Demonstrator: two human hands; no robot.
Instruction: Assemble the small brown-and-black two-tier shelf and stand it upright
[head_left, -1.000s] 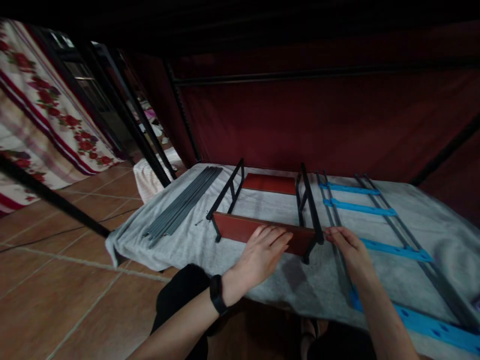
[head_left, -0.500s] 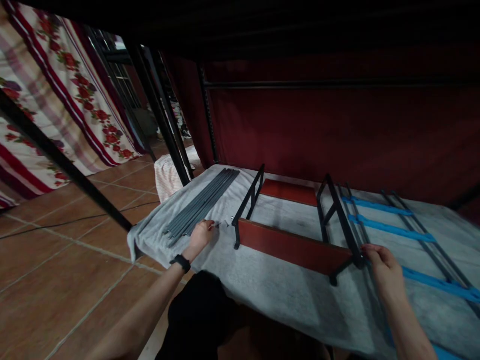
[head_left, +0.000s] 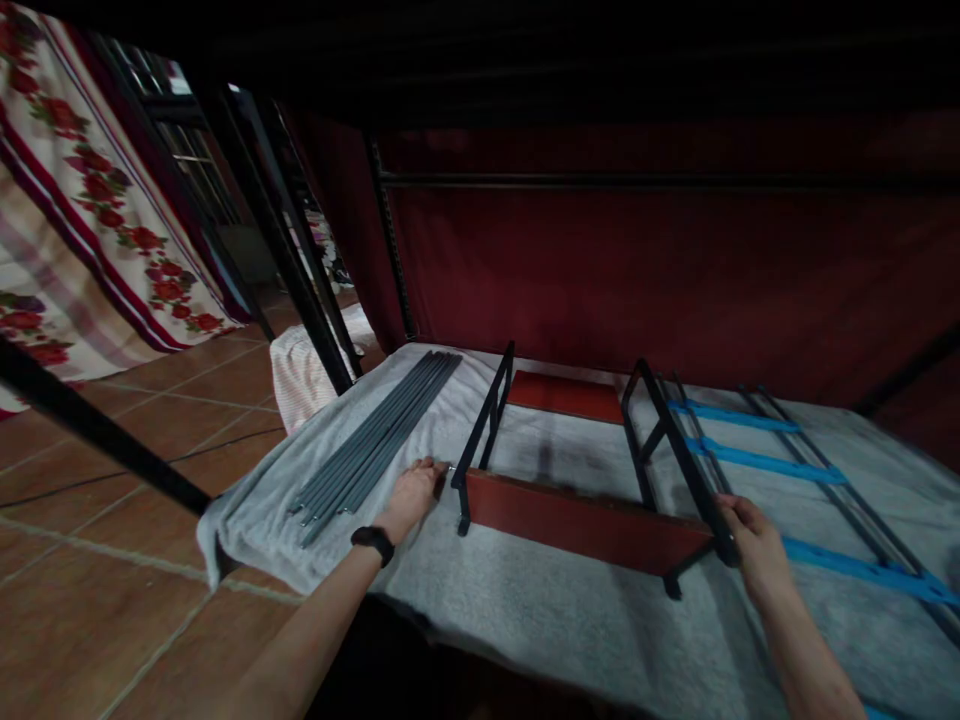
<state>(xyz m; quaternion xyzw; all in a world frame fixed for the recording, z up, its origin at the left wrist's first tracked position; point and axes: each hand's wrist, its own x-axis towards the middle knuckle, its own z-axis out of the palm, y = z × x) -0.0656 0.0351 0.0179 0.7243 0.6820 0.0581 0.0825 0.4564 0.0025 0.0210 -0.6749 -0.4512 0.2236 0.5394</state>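
A rack of two black metal side frames [head_left: 679, 450] joined by two red-brown boards [head_left: 585, 515] stands on a grey blanket [head_left: 525, 610]. My left hand [head_left: 417, 492] is at the rack's left front corner, fingers pinched together. A small shiny metal piece [head_left: 449, 468] shows between its fingertips and the frame; its kind is too small to tell. My right hand [head_left: 750, 535] grips the front end of the right side frame, thumb and fingers closed about it.
Several grey rods [head_left: 379, 440] lie side by side left of the rack. To the right lie dark rods with blue crosspieces [head_left: 765, 458]. A black post [head_left: 289, 240] rises at the left, and a dark red cloth [head_left: 600, 270] hangs behind. Tiled floor [head_left: 97, 590] lies at left.
My left hand has closed the gap to the rack's left corner, bringing the small metal piece up to the frame. My right hand keeps to the right side frame. The view has shifted slightly.
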